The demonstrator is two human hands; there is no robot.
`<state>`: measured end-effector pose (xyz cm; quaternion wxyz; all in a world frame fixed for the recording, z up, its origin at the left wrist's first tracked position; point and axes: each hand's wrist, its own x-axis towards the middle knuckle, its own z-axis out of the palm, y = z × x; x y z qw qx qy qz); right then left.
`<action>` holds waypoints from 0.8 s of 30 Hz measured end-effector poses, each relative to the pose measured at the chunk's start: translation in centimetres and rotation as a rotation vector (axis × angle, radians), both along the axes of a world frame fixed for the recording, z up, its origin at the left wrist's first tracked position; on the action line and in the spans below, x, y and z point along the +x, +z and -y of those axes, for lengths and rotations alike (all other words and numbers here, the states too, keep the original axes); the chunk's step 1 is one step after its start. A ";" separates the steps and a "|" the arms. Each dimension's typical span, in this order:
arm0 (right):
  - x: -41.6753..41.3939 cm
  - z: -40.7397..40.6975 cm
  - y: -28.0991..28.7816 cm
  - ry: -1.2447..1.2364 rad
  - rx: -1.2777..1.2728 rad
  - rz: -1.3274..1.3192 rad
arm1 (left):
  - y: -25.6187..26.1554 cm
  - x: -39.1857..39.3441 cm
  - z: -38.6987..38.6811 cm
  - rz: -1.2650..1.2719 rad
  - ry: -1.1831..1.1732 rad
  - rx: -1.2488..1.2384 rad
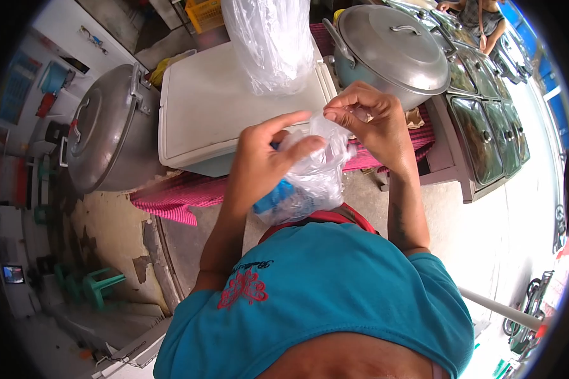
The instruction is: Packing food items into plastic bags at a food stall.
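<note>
Both hands are raised in front of my chest with a bundle of clear plastic bags [320,175] between them. My right hand [372,121] pinches the thin upper edge of the plastic between thumb and fingertips. Around the left side of the bundle, my left hand [277,156] curves with thumb and forefinger against the film; its other fingers are partly hidden. Something blue [277,195] shows at the bundle's lower left. Beyond the hands, a large clear plastic bag [275,52] stands on the white lid [204,104] of a storage box.
A big lidded metal pot [106,128] stands left of the box, another [393,52] right of it. Glass-lidded food trays [472,137] line a counter at right, where a person [483,21] stands at the far end. A pink checked cloth [185,201] hangs from the table's edge.
</note>
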<state>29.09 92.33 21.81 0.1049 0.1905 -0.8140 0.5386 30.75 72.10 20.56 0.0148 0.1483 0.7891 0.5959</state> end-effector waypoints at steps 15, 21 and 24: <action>-1.3 -5.8 1.2 -0.434 -0.305 -0.145 | -1.4 -0.7 3.0 0.113 -0.244 -0.065; -0.7 -9.6 2.7 -0.883 -0.100 -0.592 | -5.7 0.2 6.0 0.209 -0.143 0.423; -1.2 -6.7 2.2 -0.725 -0.231 -0.450 | -5.5 -0.3 5.3 -0.250 -0.264 0.496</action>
